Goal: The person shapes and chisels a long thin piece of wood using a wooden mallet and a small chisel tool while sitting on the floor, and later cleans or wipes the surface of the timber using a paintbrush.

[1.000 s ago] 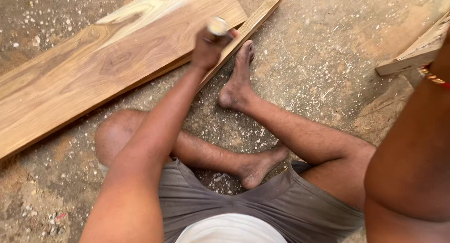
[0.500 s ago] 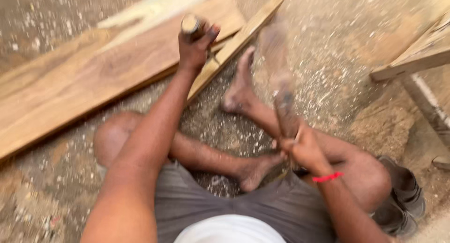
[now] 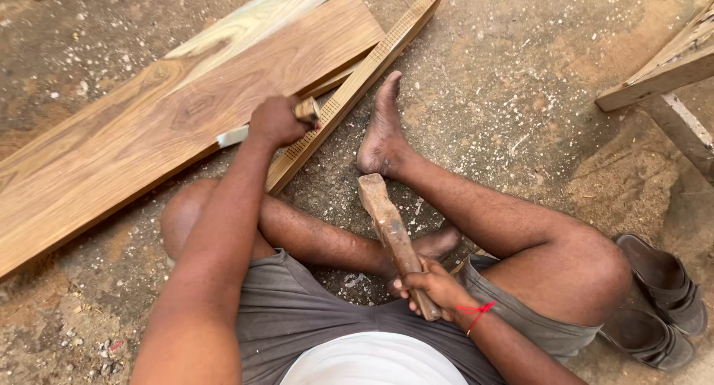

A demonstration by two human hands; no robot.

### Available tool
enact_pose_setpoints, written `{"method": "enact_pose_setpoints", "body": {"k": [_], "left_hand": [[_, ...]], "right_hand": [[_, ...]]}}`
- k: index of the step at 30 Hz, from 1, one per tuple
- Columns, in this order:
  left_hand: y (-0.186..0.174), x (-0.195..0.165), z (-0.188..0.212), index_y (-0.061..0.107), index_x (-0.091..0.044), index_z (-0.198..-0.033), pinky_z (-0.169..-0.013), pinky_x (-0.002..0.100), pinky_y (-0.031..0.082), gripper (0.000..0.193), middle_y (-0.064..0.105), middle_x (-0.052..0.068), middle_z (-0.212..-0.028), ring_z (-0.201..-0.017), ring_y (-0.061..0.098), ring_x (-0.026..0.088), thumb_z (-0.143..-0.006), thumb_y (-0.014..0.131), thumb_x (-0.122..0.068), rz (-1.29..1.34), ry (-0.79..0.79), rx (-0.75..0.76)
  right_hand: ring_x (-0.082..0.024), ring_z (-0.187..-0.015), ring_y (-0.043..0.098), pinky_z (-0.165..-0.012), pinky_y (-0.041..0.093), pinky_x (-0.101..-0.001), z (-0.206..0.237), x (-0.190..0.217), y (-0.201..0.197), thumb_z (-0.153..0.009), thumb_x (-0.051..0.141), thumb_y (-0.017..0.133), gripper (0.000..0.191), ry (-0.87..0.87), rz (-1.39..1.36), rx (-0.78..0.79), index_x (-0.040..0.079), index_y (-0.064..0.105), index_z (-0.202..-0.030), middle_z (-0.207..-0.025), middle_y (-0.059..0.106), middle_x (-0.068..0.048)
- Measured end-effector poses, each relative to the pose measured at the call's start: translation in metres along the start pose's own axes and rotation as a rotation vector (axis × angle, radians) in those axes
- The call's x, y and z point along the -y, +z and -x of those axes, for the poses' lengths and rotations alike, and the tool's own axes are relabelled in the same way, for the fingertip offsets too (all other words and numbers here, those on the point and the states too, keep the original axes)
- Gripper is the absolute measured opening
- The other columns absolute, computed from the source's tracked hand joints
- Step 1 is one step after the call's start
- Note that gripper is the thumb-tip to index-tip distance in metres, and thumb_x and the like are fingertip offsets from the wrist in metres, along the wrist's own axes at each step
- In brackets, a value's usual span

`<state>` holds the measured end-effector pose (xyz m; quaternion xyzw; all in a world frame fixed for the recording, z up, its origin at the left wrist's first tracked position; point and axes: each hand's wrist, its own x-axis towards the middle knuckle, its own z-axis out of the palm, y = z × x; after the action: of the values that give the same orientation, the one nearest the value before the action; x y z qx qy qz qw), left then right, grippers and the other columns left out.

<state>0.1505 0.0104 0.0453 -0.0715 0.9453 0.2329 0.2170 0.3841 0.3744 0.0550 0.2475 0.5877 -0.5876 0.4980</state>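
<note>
Broadly, a wide wooden board lies on the dusty ground, its long axis running from lower left up to upper right. Against its near edge lies a narrow wooden strip, running the same way, its far end near the top of the view. The strip's upper face carries a row of small marks along its length; whether these are finished cuts cannot be told, and the board itself looks smooth and uncut. So the work seems to be at the strip, somewhere along its near half, with most of its length yet untouched, as far as can be judged.

The person sits on the ground, one bare foot just beside the strip. The right hand is clenched on a wooden mallet, held low over the lap, its head pointing up and away toward the strip. The left hand is clenched on a chisel, resting at the strip's edge; its metal blade sticks out to the lower left, its handle end toward the strip. Two dark sandals lie at the right.
</note>
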Motion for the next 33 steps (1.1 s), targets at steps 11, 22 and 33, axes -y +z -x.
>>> {"method": "enact_pose_setpoints", "body": {"k": [11,22,33], "left_hand": [[0.049,-0.006,-0.007,0.080,-0.010,-0.101,-0.089,0.044,0.059,0.026,0.076,0.014,-0.111,-0.101,0.074,0.029,-0.080,0.076,-0.026,-0.419,0.014,0.029],[0.052,-0.020,0.008,0.079,-0.013,-0.106,-0.090,0.042,0.058,0.028,0.076,0.012,-0.113,-0.104,0.074,0.027,-0.083,0.075,-0.027,-0.456,-0.024,0.099],[-0.028,-0.016,-0.007,0.068,-0.013,-0.092,-0.082,0.039,0.063,0.037,0.075,0.007,-0.089,-0.085,0.075,0.017,-0.083,0.089,-0.042,0.689,0.231,-0.399]], "right_hand": [[-0.015,-0.048,0.059,-0.041,0.050,-0.0300,0.010,0.009,0.009,-0.081,0.011,0.074,0.047,-0.139,0.120,0.033,0.002,0.053,-0.123,-0.069,0.065,-0.007],[-0.015,-0.047,0.060,-0.040,0.049,-0.0299,0.008,0.015,0.012,-0.079,0.010,0.076,0.044,-0.172,0.133,0.033,0.001,0.056,-0.117,-0.069,0.064,-0.008],[-0.019,-0.053,0.061,-0.046,0.052,-0.0320,-0.007,0.005,0.014,-0.073,0.004,0.076,0.076,-0.122,0.096,-0.035,0.004,0.046,-0.143,-0.086,0.067,-0.014]]}}
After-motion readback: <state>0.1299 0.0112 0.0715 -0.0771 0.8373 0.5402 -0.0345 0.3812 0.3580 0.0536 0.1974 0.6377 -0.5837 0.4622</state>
